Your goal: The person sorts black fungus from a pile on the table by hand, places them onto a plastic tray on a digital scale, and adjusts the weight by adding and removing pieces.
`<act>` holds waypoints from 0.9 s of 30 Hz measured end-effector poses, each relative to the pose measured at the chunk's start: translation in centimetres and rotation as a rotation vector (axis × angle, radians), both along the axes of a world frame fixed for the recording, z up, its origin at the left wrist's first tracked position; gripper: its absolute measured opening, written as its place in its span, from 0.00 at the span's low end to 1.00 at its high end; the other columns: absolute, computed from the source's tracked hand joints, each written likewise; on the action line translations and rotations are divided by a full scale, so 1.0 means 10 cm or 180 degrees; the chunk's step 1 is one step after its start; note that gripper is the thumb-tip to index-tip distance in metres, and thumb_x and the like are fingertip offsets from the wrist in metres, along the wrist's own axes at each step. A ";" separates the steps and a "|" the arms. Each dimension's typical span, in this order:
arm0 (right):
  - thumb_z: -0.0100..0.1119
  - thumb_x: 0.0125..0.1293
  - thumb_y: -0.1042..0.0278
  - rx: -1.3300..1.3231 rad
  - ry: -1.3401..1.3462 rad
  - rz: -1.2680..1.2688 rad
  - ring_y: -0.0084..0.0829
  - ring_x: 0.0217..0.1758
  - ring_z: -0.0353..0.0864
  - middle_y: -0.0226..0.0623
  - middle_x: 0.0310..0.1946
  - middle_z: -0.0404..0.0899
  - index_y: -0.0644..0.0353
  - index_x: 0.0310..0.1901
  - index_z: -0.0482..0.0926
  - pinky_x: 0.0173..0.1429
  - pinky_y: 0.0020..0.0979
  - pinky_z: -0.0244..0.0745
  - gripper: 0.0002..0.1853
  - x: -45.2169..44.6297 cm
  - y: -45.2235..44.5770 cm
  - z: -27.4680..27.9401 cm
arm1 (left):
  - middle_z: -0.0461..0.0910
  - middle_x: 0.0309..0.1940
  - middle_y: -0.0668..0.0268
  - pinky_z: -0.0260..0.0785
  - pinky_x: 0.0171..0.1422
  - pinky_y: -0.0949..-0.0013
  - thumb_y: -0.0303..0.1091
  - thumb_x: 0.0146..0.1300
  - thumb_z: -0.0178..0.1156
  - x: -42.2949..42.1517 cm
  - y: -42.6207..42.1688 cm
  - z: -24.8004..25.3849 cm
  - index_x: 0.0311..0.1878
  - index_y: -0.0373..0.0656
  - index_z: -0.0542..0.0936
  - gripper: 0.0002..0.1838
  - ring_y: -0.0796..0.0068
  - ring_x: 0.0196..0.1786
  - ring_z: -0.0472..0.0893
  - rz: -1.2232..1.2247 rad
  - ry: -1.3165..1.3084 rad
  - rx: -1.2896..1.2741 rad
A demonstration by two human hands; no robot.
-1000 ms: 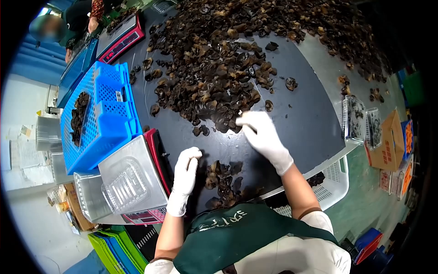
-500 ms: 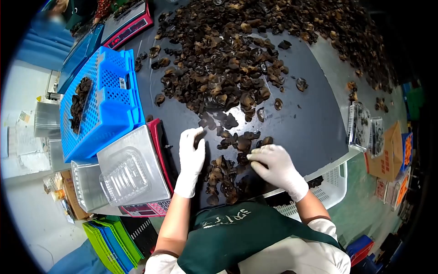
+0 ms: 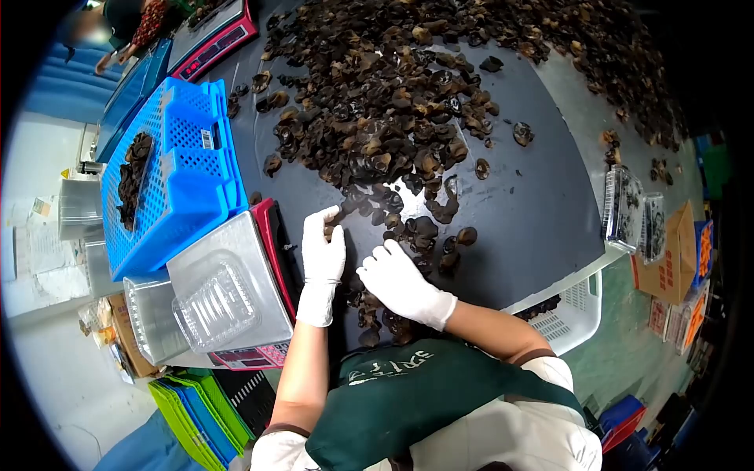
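Observation:
Dark wood ear mushrooms (image 3: 373,145) lie in a large heap on the grey table, with a looser trail of pieces running toward me. My left hand (image 3: 322,255), in a white glove, is at the trail's left side. Between its thumb and fingers a dark brown wood ear piece (image 3: 329,230) shows. My right hand (image 3: 402,286), gloved too, is closed, its fingers curled above a small near pile (image 3: 369,318) by my apron. Whatever lies under those fingers is hidden. Several loose mushrooms (image 3: 424,228) are just beyond the right hand.
To the left are a scale (image 3: 228,271) bearing a clear plastic tray (image 3: 218,302) and an upturned blue crate (image 3: 184,177) with mushrooms on it. Clear boxes (image 3: 623,208) stand at the table's right edge. A white basket (image 3: 585,318) sits below. Another person (image 3: 126,31) is at far left.
My right hand has moved left and slightly up, close to my left hand, and its fingers have curled. My left hand has shifted slightly up and left, with a brown piece now between its fingers.

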State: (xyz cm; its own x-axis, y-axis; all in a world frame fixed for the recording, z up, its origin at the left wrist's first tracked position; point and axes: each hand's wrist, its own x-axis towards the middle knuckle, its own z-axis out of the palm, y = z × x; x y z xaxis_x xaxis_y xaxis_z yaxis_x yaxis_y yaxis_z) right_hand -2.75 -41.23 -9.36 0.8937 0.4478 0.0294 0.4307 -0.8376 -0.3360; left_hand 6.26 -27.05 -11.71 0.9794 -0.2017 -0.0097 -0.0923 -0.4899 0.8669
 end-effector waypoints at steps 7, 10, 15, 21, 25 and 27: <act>0.59 0.54 0.67 0.2422 -0.0019 -0.0392 0.33 0.38 0.76 0.34 0.28 0.78 0.51 0.26 0.81 0.56 0.37 0.66 0.03 0.03 -0.41 0.27 | 0.77 0.47 0.63 0.72 0.50 0.71 0.21 0.61 0.57 0.04 -0.04 0.08 0.51 0.40 0.77 0.14 0.73 0.44 0.78 -0.0037 -0.0104 0.0151; 0.62 0.55 0.65 0.2376 0.1759 0.0342 0.38 0.40 0.81 0.39 0.34 0.84 0.58 0.35 0.85 0.55 0.37 0.72 0.09 -0.17 -1.14 0.57 | 0.77 0.47 0.61 0.71 0.54 0.68 0.22 0.60 0.58 0.10 -0.11 0.07 0.47 0.40 0.79 0.12 0.69 0.46 0.78 -0.0157 -0.0059 0.0000; 0.64 0.58 0.63 0.2553 0.1621 -0.1013 0.38 0.46 0.81 0.40 0.39 0.85 0.60 0.41 0.85 0.55 0.35 0.74 0.13 -0.35 -1.54 0.57 | 0.72 0.58 0.50 0.62 0.67 0.53 0.32 0.53 0.65 0.14 -0.44 0.05 0.51 0.46 0.81 0.19 0.48 0.62 0.70 -0.0570 -0.1225 0.1041; 0.64 0.53 0.60 0.0903 -0.0671 -0.1542 0.51 0.59 0.69 0.43 0.57 0.73 0.51 0.56 0.77 0.63 0.46 0.65 0.26 -0.23 -1.05 -0.04 | 0.76 0.55 0.57 0.62 0.67 0.50 0.32 0.48 0.66 -0.18 -0.39 0.10 0.31 0.45 0.80 0.07 0.46 0.60 0.71 -0.1645 -0.1322 0.1207; 0.62 0.49 0.64 0.1617 -0.0266 -0.0031 0.41 0.56 0.73 0.34 0.50 0.76 0.50 0.39 0.82 0.61 0.42 0.67 0.13 -0.51 -0.57 -0.01 | 0.79 0.47 0.62 0.63 0.66 0.53 0.32 0.46 0.66 -0.47 0.06 0.33 0.30 0.48 0.80 0.06 0.51 0.57 0.73 -0.2409 -0.0693 0.1038; 0.62 0.50 0.66 0.2198 -0.0021 0.0272 0.36 0.54 0.74 0.32 0.45 0.79 0.50 0.37 0.82 0.61 0.42 0.67 0.10 -0.62 -0.50 0.03 | 0.79 0.47 0.63 0.62 0.67 0.53 0.32 0.45 0.66 -0.54 0.19 0.55 0.30 0.49 0.80 0.07 0.52 0.57 0.73 -0.2512 -0.0266 0.1062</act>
State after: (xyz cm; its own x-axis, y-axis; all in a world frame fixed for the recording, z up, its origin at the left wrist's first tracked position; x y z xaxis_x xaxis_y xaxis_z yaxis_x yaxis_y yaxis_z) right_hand -8.97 -46.19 -9.11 0.8550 0.3934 0.3380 0.4894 -0.3961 -0.7769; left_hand 0.82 -25.13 -6.16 0.5540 -0.8233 -0.1239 -0.5701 -0.4836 0.6642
